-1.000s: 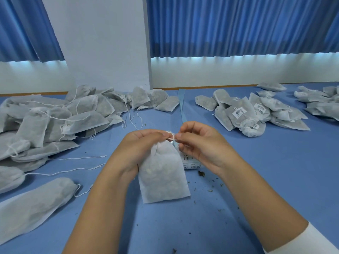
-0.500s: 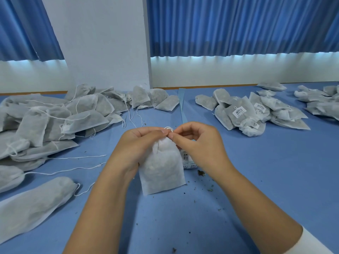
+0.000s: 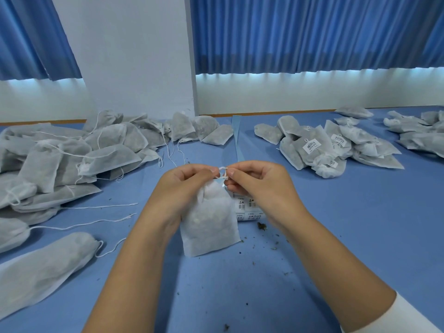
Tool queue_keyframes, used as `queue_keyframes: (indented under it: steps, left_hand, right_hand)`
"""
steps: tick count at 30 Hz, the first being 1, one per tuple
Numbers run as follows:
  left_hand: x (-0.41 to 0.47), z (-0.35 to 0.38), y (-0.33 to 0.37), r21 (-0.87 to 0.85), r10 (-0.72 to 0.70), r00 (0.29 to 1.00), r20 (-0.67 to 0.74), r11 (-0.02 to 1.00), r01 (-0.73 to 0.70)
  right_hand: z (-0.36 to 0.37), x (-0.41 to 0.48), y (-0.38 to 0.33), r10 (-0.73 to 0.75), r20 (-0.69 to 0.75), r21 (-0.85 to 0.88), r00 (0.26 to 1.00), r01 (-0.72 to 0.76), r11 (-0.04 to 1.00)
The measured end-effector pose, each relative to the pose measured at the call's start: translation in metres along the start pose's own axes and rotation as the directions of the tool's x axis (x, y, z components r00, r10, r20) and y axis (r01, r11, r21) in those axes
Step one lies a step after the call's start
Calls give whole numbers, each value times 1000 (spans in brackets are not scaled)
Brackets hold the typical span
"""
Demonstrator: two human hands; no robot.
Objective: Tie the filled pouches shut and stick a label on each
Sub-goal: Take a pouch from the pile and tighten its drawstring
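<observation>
A white filled pouch (image 3: 210, 222) hangs in front of me, just above the blue table (image 3: 360, 224). My left hand (image 3: 182, 186) grips its gathered neck, and its fingertips pinch the white drawstring (image 3: 222, 173). My right hand (image 3: 259, 186) pinches the other end of that string, which forms a small loop between the two hands. A strip of printed labels (image 3: 247, 209) lies on the table behind the pouch, partly hidden by it and by my right hand.
A big heap of untied pouches (image 3: 72, 159) with loose strings fills the left side. Labelled pouches (image 3: 322, 147) are piled at the right, more pouches (image 3: 418, 131) at the far right. Dry herb crumbs (image 3: 262, 226) dot the table. A long pouch (image 3: 43, 270) lies near left.
The pouch has been lifted a little and its bottom now sits higher. Both hands stay at the neck, and a small loop of string now shows between the fingertips.
</observation>
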State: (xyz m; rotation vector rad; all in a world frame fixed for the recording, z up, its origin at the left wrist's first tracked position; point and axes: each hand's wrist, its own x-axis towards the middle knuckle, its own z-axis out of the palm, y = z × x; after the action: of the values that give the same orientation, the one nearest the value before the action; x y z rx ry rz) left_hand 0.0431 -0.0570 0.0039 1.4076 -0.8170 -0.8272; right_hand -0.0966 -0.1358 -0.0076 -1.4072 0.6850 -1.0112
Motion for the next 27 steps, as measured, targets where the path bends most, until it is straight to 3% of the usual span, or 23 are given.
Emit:
queue_keyframes:
  steps: [7, 11, 19, 27]
  left_hand:
    - [1, 2, -1, 51, -105, 991, 77, 994, 101]
    - [-2, 2, 2, 31, -156, 975, 158, 988, 153]
    - [-5, -1, 3, 34, -119, 942, 314, 993, 114]
    - [-1, -1, 2, 29, -75, 971, 226, 997, 70]
  right_hand:
    - [1, -1, 0, -53, 17, -36, 998, 53, 998]
    - [2, -1, 2, -121, 8, -146, 993, 121, 982]
    - [2, 0, 5, -173, -13, -226, 985, 166, 960]
    - [2, 1, 3, -197, -13, -183, 980, 192, 964]
